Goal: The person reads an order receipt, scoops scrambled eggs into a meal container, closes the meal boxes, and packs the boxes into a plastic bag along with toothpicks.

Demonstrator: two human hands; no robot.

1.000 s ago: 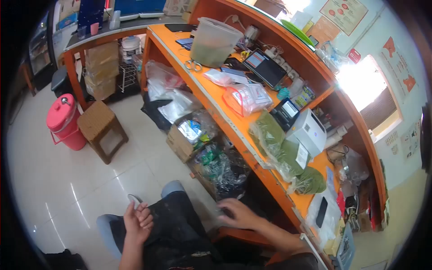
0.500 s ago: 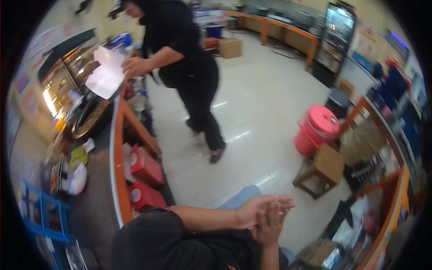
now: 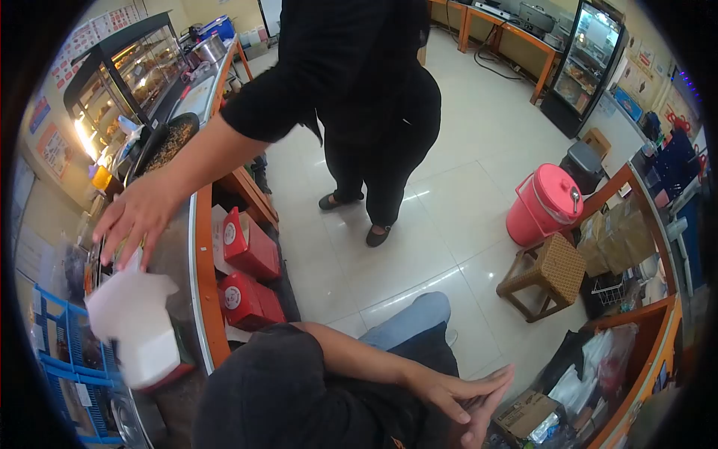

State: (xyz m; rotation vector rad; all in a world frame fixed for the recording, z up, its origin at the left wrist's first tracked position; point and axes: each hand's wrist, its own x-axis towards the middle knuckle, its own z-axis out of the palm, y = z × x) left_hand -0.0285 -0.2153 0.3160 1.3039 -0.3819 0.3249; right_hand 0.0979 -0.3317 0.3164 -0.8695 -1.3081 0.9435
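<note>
Low on the right, my left hand (image 3: 452, 391) stretches out flat with straight fingers and holds nothing. My right hand (image 3: 485, 414) lies against it, palm to palm, its fingers also extended and partly hidden behind the left. Both hands are above my lap, near my knee in light blue cloth (image 3: 420, 316). On the left, a co-worker in black reaches a hand (image 3: 146, 213) over the dark counter (image 3: 183, 258). Just below that hand is an unfolded white paper box (image 3: 142, 322), slightly blurred, with a red edge at its bottom.
Red boxes (image 3: 254, 299) stand on a shelf under the left counter. Blue racks (image 3: 71, 337) are at far left. The co-worker's legs (image 3: 385, 179) are on the tiled floor ahead. To the right are a pink bucket (image 3: 542, 202), a woven stool (image 3: 557, 269) and a cardboard box (image 3: 527, 415).
The view has swung left from the orange shelf to the counter. My hands, apart earlier, are together. The co-worker has come closer, and the white box has moved down along the counter.
</note>
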